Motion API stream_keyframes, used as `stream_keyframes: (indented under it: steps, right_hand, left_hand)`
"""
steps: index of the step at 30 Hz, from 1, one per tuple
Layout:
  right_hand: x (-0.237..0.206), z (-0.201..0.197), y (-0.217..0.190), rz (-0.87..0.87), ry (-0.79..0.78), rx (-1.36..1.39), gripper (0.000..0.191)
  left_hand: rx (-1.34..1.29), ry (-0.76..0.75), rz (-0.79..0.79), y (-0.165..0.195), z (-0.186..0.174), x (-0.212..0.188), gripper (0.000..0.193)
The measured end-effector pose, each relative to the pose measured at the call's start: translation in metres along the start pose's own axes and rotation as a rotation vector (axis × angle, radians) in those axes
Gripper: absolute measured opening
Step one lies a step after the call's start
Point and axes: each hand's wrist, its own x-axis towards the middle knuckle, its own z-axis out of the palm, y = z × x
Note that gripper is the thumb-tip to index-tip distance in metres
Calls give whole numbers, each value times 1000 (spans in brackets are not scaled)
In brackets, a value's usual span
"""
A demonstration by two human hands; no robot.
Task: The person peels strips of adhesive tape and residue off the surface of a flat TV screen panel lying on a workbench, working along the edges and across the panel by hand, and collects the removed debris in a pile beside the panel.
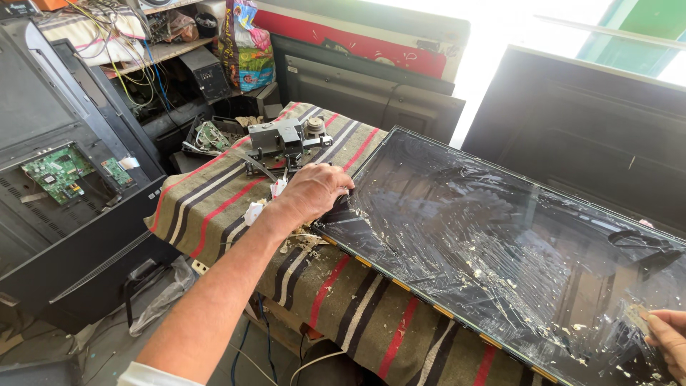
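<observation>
A large dark display panel [500, 243] lies flat on a table covered by a striped cloth [214, 200]. Its glossy face is smeared and dotted with pale crumbs. My left hand [314, 191] rests on the panel's near left corner, fingers curled over a dark film or cloth there. My right hand [668, 339] is at the frame's right edge on the panel's near side, pinching a small flat pale scraper-like piece [636, 318] against the surface.
A grey metal part with a motor [282, 139] sits on the cloth beyond my left hand. Pale scrapings [304, 243] lie by the panel's edge. An opened television back with green circuit boards [57, 171] leans at left. More flat screens [371, 89] stand behind the table.
</observation>
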Motion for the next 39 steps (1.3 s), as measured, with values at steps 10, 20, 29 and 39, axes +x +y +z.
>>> stream_keyframes:
  steps: [10,20,29,39]
  right_hand:
    - [4,4,-12,-12,-41,-175,27]
    - [12,6,-14,58,-107,-133,28]
    - [11,26,-26,35,-53,-221,31]
    - [1,31,-41,124,-49,-265,35]
  left_hand:
    - [106,24,161,2,-6,4,19]
    - [96,-111,-86,-18,-13,-19,15]
    - [-115,20,-461,-35,-15,-43,16]
    - [-242,43,-285,-14,9,-22,20]
